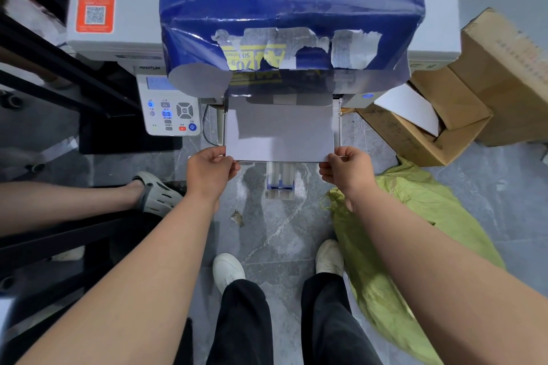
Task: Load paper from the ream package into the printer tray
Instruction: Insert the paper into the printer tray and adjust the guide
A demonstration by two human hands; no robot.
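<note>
A blue ream package (290, 9) with a torn front end lies on top of the white printer (115, 24). A stack of white paper (280, 133) lies flat over the pulled-out printer tray (280, 181), its far edge under the package's torn flap. My left hand (212, 169) pinches the stack's near left corner. My right hand (347, 169) pinches the near right corner. The tray's blue-and-white guide shows just below the paper's near edge.
The printer's control panel (170, 107) sits left of the tray. Open cardboard boxes (439, 115) stand at the right, a green bag (409, 240) on the floor below them. Another person's leg and grey sandal (157, 192) reach in from the left beside black frames.
</note>
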